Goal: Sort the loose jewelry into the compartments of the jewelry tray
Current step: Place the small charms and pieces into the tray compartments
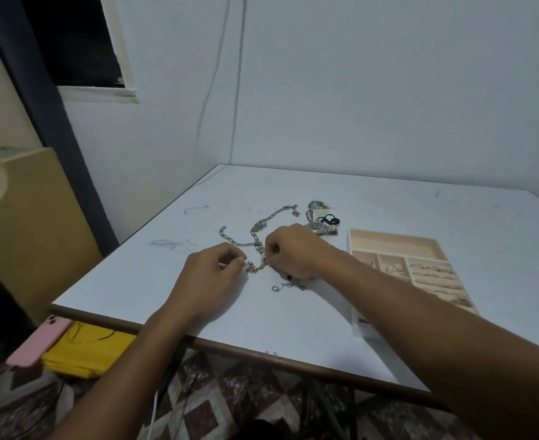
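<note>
Right hand, left hand on chain.

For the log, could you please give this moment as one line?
left hand pinches silver-gold metal link chain | right hand pinches it too | beige compartment tray holds rings

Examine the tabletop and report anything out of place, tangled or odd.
The silver chain sprawls in loose, crossed loops on the table, left hand and right hand pinching its gold end. Grey scribbles mark the surface near the left edge. Nothing else stands out.
</note>
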